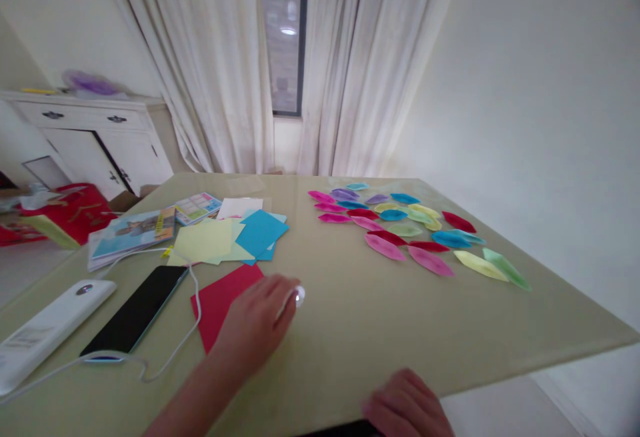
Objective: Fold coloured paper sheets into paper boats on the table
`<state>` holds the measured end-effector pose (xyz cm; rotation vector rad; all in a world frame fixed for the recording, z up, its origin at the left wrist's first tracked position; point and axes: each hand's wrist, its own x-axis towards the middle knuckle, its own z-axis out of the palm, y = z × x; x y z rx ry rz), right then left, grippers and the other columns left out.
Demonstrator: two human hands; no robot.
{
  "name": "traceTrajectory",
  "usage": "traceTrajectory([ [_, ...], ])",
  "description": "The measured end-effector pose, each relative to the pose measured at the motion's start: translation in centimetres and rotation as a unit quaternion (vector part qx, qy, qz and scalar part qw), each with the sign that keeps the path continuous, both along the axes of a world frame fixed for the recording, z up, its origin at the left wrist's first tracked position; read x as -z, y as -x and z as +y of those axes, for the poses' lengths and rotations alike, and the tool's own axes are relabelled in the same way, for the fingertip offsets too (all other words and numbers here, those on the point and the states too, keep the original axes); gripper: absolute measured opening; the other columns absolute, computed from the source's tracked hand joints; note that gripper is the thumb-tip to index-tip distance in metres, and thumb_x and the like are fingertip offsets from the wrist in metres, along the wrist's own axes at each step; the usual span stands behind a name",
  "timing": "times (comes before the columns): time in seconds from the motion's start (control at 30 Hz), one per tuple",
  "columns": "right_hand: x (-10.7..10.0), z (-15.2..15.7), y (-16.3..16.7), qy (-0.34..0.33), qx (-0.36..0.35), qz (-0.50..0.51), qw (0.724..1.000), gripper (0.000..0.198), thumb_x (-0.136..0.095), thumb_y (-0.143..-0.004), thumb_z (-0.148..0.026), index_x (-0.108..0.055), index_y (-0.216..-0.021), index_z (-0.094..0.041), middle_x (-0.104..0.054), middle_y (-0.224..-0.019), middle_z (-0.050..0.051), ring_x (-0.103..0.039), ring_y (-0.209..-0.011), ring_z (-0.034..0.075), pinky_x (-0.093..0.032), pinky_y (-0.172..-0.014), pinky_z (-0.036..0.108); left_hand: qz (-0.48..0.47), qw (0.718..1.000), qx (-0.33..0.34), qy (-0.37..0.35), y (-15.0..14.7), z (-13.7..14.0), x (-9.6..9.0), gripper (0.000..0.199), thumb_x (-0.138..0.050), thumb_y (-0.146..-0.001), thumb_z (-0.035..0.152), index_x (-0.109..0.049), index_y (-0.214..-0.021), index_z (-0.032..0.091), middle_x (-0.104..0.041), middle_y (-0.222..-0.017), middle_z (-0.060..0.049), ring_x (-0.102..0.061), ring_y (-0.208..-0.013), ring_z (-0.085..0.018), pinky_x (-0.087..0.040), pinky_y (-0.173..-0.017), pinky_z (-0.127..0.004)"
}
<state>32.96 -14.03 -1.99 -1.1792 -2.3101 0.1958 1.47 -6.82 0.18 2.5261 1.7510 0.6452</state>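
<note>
My left hand (260, 314) is closed, thumb against fingers, on a small shiny round thing (299, 296) whose kind I cannot make out. The hand is over the right side of a red paper sheet (225, 300) on the table. Near the front edge, my right hand (405, 405) has its fingers curled in and a little blurred; whatever they may hold is hidden. Beside its fingertips, a black thing (345, 430) shows at the bottom of the view. Blue paper squares (263, 234) and pale yellow ones (203, 242) lie beyond my left hand.
Several folded paper petals (383, 247) in many colours spread across the table's right side (360, 310). To the left are a black phone (135, 314), a white device (55, 330), a looping white cable (197, 297) and booklets (135, 230). White curtains (215, 57) hang behind.
</note>
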Motion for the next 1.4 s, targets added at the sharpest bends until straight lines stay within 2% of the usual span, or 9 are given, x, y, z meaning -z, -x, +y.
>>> traceTrajectory([
  [0.07, -2.4, 3.7, 2.7, -0.008, -0.051, -0.027, 0.998, 0.026, -0.069, -0.101, -0.040, -0.070, -0.128, -0.039, -0.076, -0.116, 0.004, -0.071, -0.101, 0.026, -0.061, -0.092, 0.046, 0.022, 0.998, -0.062, -0.003, 0.3, 5.8, 0.1, 0.028, -0.061, -0.106, 0.031, -0.068, -0.131, 0.019, -0.070, -0.132, -0.013, -0.069, -0.120, -0.028, -0.056, -0.106, -0.053],
  [0.17, -4.8, 10.1, 6.6, 0.043, -0.052, -0.127, 0.990, 0.036, -0.065, -0.103, -0.040, -0.064, -0.135, -0.022, -0.073, -0.121, 0.014, -0.068, -0.110, 0.032, -0.056, -0.099, 0.052, 0.057, 0.988, -0.146, -0.001, 1.5, 10.8, 1.1, 0.038, -0.070, -0.101, 0.031, -0.064, -0.136, 0.018, -0.064, -0.143, -0.013, -0.064, -0.129, -0.031, -0.053, -0.109, -0.058],
  [0.27, -4.4, 15.5, 8.1, 0.079, -0.105, -0.154, 0.979, 0.037, -0.075, -0.097, -0.044, -0.069, -0.125, -0.020, -0.073, -0.114, 0.013, -0.068, -0.104, 0.031, -0.056, -0.095, 0.047, 0.094, 0.979, -0.179, 0.009, 3.0, 11.6, 2.6, 0.038, -0.067, -0.102, 0.034, -0.065, -0.135, 0.015, -0.068, -0.136, -0.015, -0.068, -0.121, -0.031, -0.057, -0.102, -0.054],
  [0.37, -2.3, 18.3, 7.4, 0.096, -0.121, -0.119, 0.981, 0.034, -0.077, -0.096, -0.040, -0.070, -0.122, -0.020, -0.070, -0.121, 0.012, -0.066, -0.112, 0.029, -0.053, -0.101, 0.043, 0.123, 0.980, -0.154, 0.013, 4.0, 11.0, 3.4, 0.031, -0.054, -0.106, 0.028, -0.069, -0.129, 0.016, -0.075, -0.118, -0.015, -0.073, -0.107, -0.031, -0.058, -0.093, -0.046],
  [0.5, -0.7, 19.0, 5.6, 0.123, -0.100, -0.036, 0.987, 0.037, -0.063, -0.107, -0.037, -0.060, -0.139, -0.020, -0.069, -0.125, 0.010, -0.069, -0.104, 0.020, -0.055, -0.095, 0.033, 0.126, 0.982, -0.141, 0.004, 4.0, 10.4, 2.9, 0.036, -0.039, -0.109, 0.024, -0.075, -0.111, 0.021, -0.077, -0.103, -0.012, -0.075, -0.092, -0.030, -0.058, -0.080, -0.041],
  [0.7, -0.6, 19.9, 3.7, 0.150, -0.111, 0.032, 0.982, 0.044, -0.066, -0.105, -0.038, -0.056, -0.146, -0.023, -0.072, -0.118, 0.007, -0.071, -0.098, 0.019, -0.058, -0.092, 0.032, 0.102, 0.991, -0.087, -0.021, 0.5, 9.1, 2.7, 0.028, -0.052, -0.105, 0.019, -0.076, -0.119, 0.024, -0.077, -0.112, -0.008, -0.073, -0.102, -0.027, -0.058, -0.089, -0.037],
  [0.93, 0.3, 22.8, 2.3, 0.101, -0.025, 0.052, 0.993, 0.040, -0.059, -0.106, -0.035, -0.059, -0.144, -0.023, -0.072, -0.112, 0.011, -0.068, -0.094, 0.025, -0.057, -0.089, 0.043, 0.063, 0.998, -0.020, -0.004, -3.5, 7.7, 3.3, 0.028, -0.058, -0.103, 0.015, -0.074, -0.124, 0.026, -0.076, -0.106, -0.006, -0.072, -0.099, -0.022, -0.059, -0.076, -0.027],
  [1.2, 0.1, 22.8, 3.2, 0.059, 0.034, 0.019, 0.998, 0.034, -0.058, -0.101, -0.033, -0.072, -0.132, -0.031, -0.072, -0.110, 0.013, -0.068, -0.091, 0.030, -0.058, -0.089, 0.051, 0.006, 0.998, -0.050, 0.039, -3.6, 7.1, 2.3, 0.035, -0.058, -0.103, 0.015, -0.069, -0.135, 0.024, -0.077, -0.111, -0.007, -0.075, -0.104, -0.021, -0.059, -0.073, -0.024],
  [1.4, -0.2, 22.4, 3.8, 0.056, 0.073, -0.010, 0.996, 0.024, -0.064, -0.099, -0.035, -0.076, -0.119, -0.028, -0.072, -0.117, 0.012, -0.067, -0.109, 0.030, -0.054, -0.098, 0.046, 0.012, 0.994, -0.100, 0.047, -1.7, 7.2, 1.0, 0.060, -0.044, -0.108, 0.014, -0.033, -0.167, 0.018, -0.081, -0.096, -0.008, -0.078, -0.076, -0.020, -0.056, -0.059, -0.026],
])
